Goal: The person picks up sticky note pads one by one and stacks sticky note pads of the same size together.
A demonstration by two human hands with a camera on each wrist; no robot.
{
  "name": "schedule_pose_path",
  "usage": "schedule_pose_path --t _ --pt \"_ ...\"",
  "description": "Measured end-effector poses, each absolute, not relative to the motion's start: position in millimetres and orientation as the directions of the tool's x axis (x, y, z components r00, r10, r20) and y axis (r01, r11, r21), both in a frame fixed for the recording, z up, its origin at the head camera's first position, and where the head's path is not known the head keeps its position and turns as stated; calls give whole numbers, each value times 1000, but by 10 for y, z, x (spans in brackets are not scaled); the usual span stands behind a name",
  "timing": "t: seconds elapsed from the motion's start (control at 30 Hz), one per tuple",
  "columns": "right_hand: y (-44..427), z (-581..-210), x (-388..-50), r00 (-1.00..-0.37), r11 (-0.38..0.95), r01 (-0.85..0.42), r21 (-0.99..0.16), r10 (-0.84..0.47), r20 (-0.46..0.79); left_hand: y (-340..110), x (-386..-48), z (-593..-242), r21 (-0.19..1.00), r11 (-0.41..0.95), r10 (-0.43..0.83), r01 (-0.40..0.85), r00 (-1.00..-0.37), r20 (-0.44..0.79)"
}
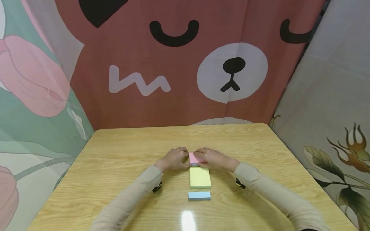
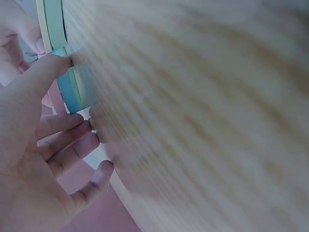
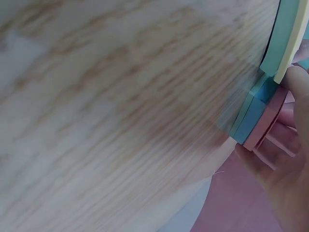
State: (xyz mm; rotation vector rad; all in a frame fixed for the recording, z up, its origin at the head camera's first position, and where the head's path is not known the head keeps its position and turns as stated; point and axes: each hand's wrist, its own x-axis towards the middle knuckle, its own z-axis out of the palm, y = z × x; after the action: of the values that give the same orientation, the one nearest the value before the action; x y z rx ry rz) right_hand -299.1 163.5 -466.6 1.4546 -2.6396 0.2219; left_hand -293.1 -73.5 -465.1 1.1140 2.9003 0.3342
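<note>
A small stack of sticky notes (image 1: 195,158) with a pink top lies near the middle of the wooden table. Blue and greenish layers show under the pink in the right wrist view. My left hand (image 1: 174,158) pinches its left side, with the thumb at the near edge and the index finger at the far edge. From the right, my right hand (image 1: 216,159) holds the same stack by its near and far edges, covering part of the pink top. Just nearer stands a larger yellow sticky note pad (image 1: 200,178), green below its top layers in the wrist views.
A narrow light-blue sticky note pad (image 1: 199,195) lies nearer than the yellow pad. The wooden table (image 1: 130,144) reaches back to a red-brown curtain (image 1: 179,109) with a bear's face. Patterned cloths hang at the left and right sides.
</note>
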Motion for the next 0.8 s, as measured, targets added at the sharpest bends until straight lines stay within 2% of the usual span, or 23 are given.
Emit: schedule_pose_path --t 0.43,0.8 --pt "1628 -4635 -2966 -520 516 -854 -68 -839 161 -754 -2918 -4598 237 713 675 660 -738 23" --pt "1678 -4614 -2977 -536 532 -844 -72 -828 167 -786 -2911 -4529 257 717 678 648 -734 -40"
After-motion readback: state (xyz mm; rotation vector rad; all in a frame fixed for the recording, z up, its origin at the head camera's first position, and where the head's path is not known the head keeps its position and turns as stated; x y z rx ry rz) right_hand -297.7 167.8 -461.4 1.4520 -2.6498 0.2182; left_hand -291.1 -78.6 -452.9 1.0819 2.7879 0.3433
